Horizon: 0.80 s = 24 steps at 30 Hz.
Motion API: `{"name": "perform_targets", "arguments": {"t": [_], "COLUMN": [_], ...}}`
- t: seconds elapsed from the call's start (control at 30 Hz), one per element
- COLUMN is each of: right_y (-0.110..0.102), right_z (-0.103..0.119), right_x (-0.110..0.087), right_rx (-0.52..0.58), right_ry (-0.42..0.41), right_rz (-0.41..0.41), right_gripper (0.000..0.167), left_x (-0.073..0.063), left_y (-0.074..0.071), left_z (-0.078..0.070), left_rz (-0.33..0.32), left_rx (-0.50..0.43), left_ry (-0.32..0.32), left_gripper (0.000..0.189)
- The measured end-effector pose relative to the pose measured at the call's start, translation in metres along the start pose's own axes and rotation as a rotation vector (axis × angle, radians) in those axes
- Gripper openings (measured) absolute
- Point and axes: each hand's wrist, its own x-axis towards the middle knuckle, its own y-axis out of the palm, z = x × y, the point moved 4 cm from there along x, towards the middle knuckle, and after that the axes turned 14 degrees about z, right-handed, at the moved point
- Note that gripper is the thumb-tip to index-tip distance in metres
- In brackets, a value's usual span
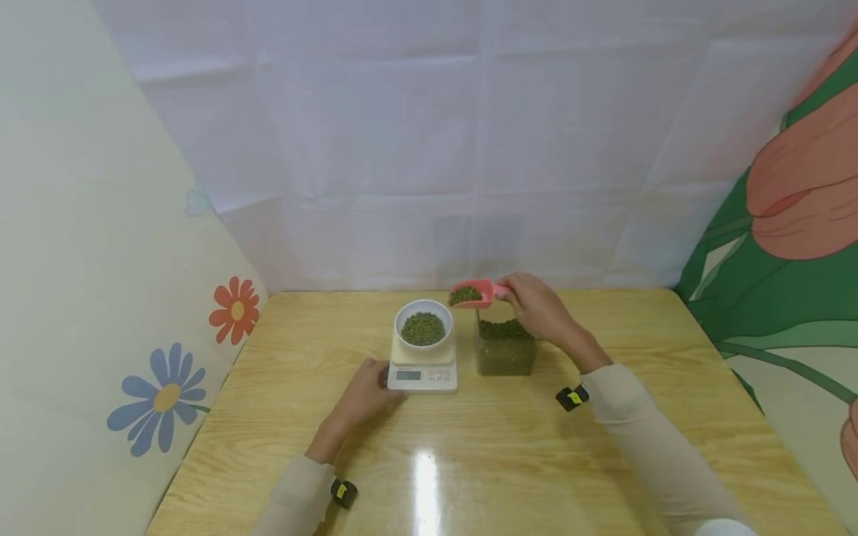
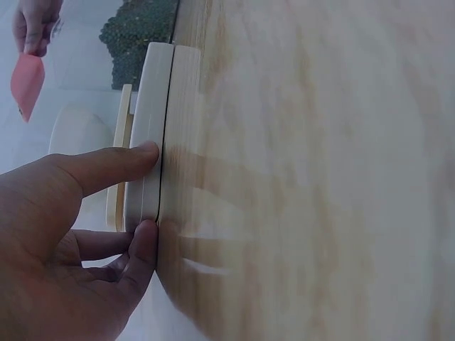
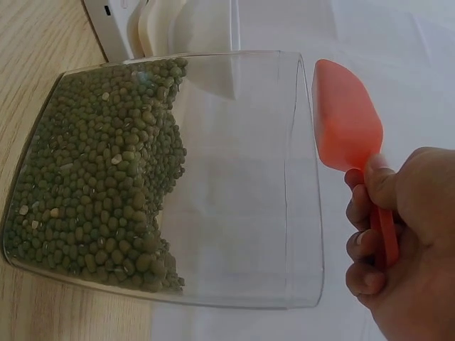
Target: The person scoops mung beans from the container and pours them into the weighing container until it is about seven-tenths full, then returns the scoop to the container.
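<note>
My right hand (image 1: 539,307) grips the handle of a coral-pink scoop (image 1: 488,294) loaded with green mung beans (image 1: 465,295). The scoop is held above the clear container, near its rim on the side toward the scale. In the right wrist view, the fingers curl round the handle. My left hand (image 2: 64,234) holds the front left corner of a white kitchen scale (image 1: 402,385), with thumb and fingertips against its edges. On the scale's platform stands a white bowl (image 1: 400,316) with mung beans inside. The scale's display digits are too small to read.
A clear container (image 3: 234,177), partly filled with mung beans, stands to the right of the scale on the wooden table (image 1: 308,335). A white cloth (image 1: 375,149) hangs behind the table. Painted flower panels flank both sides.
</note>
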Motion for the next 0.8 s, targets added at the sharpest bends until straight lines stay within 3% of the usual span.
{"name": "perform_targets", "arguments": {"t": [0.8], "right_y": [0.014], "right_z": [0.012], "right_x": [0.013], "right_rx": [-0.014], "right_ry": [-0.043], "right_rz": [0.036], "right_gripper": [0.027], "left_x": [0.001], "left_y": [0.0], "left_z": [0.0], "left_rz": [0.001], "left_rx": [0.004], "left_ry": [-0.004], "left_gripper": [0.064]}}
